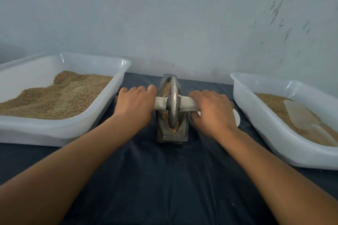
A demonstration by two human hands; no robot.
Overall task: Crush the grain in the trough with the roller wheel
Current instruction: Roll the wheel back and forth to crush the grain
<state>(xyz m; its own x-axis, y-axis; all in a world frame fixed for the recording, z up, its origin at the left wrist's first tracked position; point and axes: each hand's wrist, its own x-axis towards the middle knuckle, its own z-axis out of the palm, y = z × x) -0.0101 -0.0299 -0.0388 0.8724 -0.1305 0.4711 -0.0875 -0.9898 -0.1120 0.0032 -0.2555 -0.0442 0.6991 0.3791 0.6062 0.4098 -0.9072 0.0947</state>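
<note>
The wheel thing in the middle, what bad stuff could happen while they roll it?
Grain is heaped high beside the roller wheel, so hard rolling could push some over the trough edge onto the dark cloth. The left hand and right hand grip the wrapped handle close to the wheel, so a finger might get pinched. The trough sits on wrinkled cloth and might slide.
</note>
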